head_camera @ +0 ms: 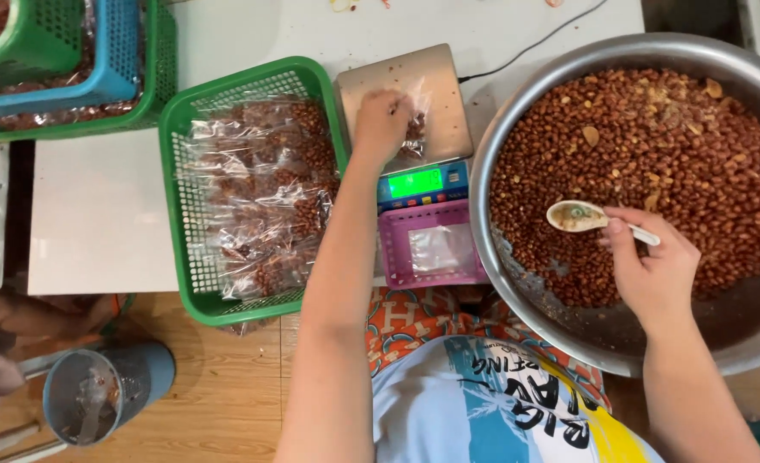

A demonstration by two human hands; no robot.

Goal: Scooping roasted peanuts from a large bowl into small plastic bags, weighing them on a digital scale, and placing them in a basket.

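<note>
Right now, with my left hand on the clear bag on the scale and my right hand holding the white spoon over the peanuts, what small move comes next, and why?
Probably dip the white ceramic spoon into the roasted peanuts in the big metal basin. The spoon in the right hand looks nearly empty, while the left hand holds the clear plastic bag on the scale's steel platform.

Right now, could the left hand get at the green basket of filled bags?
Probably yes. The left hand rests on a small bag on the scale, and the green basket sits right beside it, open-topped, with nothing between.
</note>
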